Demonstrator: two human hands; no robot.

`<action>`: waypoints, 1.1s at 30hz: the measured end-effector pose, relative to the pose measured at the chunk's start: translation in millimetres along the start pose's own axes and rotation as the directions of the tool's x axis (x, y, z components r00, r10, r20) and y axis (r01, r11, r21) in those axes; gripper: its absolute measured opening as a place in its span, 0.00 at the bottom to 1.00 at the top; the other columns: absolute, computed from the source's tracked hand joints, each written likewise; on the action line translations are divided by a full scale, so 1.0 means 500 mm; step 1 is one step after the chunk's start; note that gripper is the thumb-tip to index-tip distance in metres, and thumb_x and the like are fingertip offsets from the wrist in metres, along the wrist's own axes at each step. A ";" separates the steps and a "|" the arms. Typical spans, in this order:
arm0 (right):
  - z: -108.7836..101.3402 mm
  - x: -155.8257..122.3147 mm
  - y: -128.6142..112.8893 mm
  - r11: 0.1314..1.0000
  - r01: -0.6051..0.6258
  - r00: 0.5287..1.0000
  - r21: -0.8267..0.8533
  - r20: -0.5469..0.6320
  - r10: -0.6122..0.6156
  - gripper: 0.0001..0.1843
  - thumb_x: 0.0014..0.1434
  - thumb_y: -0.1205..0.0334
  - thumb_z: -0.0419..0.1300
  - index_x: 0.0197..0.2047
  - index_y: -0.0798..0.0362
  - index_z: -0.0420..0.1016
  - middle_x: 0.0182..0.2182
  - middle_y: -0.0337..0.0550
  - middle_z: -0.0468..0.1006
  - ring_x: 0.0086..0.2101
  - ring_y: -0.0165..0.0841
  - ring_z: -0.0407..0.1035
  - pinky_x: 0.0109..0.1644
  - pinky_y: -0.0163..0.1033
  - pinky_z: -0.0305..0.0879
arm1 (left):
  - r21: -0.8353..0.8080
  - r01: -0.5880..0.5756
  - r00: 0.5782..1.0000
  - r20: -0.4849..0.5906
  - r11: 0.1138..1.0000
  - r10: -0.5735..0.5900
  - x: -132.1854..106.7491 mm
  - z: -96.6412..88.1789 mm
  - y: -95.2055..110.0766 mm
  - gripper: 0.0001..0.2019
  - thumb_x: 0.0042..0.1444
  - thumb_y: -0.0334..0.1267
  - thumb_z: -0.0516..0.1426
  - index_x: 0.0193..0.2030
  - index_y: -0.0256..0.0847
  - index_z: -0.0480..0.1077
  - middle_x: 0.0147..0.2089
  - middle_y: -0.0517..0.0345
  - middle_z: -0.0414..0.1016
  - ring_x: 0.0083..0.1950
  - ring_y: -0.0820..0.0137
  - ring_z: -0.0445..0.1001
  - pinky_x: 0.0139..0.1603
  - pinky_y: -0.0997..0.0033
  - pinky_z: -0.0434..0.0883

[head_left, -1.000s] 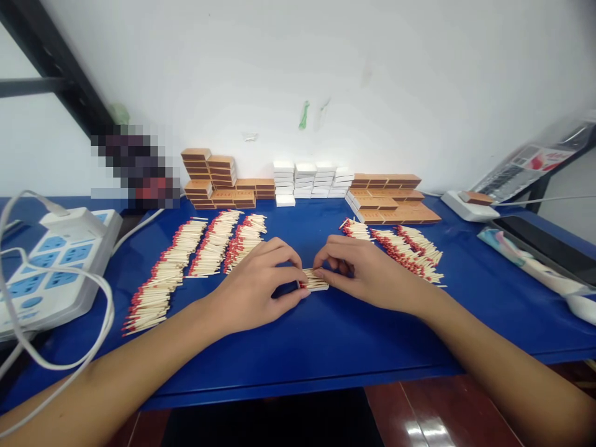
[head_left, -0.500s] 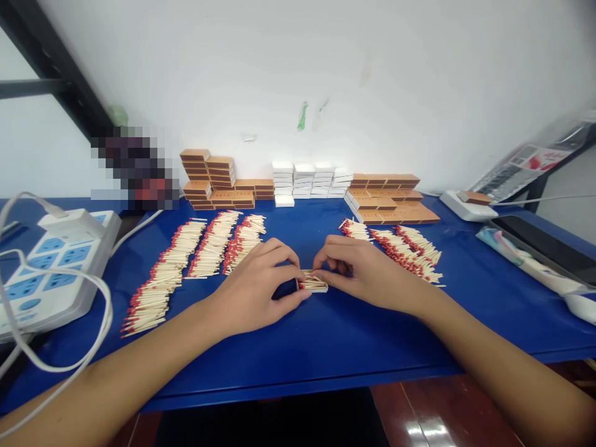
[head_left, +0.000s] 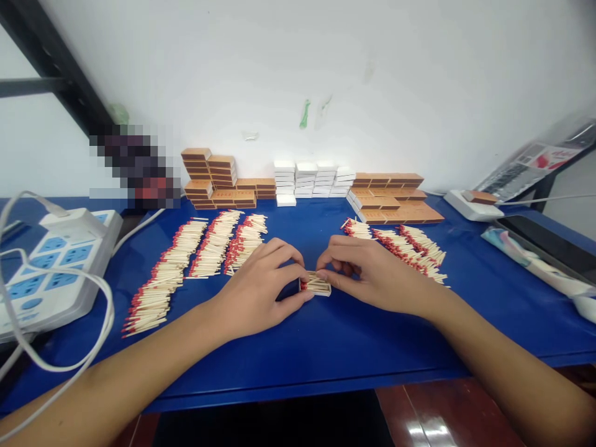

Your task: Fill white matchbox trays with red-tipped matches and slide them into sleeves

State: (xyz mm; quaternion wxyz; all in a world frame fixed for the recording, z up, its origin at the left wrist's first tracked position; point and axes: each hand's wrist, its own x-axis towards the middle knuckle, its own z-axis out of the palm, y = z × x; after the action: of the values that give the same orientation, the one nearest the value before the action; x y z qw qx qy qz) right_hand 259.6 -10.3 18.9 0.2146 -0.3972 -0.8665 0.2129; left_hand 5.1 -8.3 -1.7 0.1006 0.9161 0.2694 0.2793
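Observation:
A small white matchbox tray (head_left: 321, 292) lies on the blue table between my hands, filled with matches (head_left: 317, 283) whose red heads point mostly left. My left hand (head_left: 263, 288) grips the tray's left end, thumb at the near side and fingers at the far side. My right hand (head_left: 361, 270) is closed in a pinch over the tray's far right edge, its thumb tip close to the matches. Whatever lies between those right fingertips, if anything, is hidden. Loose matches spread in rows left (head_left: 161, 276) and right (head_left: 410, 251) of my hands.
Along the wall stand brown matchboxes at left (head_left: 223, 198) and right (head_left: 400, 213), with stacked white trays (head_left: 305, 180) between them. A power strip (head_left: 88, 279) with white cables sits at left. A dark phone (head_left: 549, 248) and a white adapter (head_left: 475, 206) lie at right.
My right thumb and fingers have drawn slightly back from over the matches, exposing more of them. My left hand keeps its grip. The whole view has shifted a little.

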 end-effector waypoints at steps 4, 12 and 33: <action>-0.004 -0.002 -0.005 1.000 0.013 0.998 0.011 0.053 -0.013 0.13 0.72 0.52 0.59 0.45 0.48 0.83 0.35 0.42 0.72 0.31 0.32 0.67 0.34 0.38 0.64 | -0.001 0.003 1.000 0.003 1.000 -0.003 -0.001 0.002 0.000 0.06 0.67 0.41 0.63 0.46 0.44 0.78 0.51 0.51 0.76 0.54 0.59 0.71 0.59 0.53 0.70; -0.006 -0.002 -0.016 0.996 -0.031 0.993 0.085 0.114 0.022 0.11 0.70 0.55 0.61 0.40 0.49 0.83 0.33 0.40 0.71 0.30 0.30 0.66 0.33 0.37 0.63 | 0.004 0.004 1.000 0.011 1.000 -0.004 -0.002 0.001 0.001 0.06 0.68 0.42 0.62 0.46 0.43 0.78 0.51 0.51 0.76 0.54 0.59 0.71 0.58 0.53 0.70; 0.005 0.002 -0.009 0.998 -0.057 0.993 0.010 0.106 0.056 0.09 0.67 0.58 0.62 0.35 0.51 0.74 0.30 0.37 0.70 0.30 0.30 0.63 0.32 0.37 0.57 | -0.018 0.031 0.999 0.016 0.999 -0.030 0.002 -0.001 0.004 0.06 0.67 0.41 0.63 0.45 0.42 0.72 0.47 0.54 0.77 0.53 0.61 0.71 0.58 0.55 0.69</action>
State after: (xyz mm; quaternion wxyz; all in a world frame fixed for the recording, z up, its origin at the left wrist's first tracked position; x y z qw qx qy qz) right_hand 255.2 -12.7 19.6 0.1647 -0.4082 -0.8638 0.2453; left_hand 6.8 -9.5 -0.1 0.1151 0.9132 0.2800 0.2729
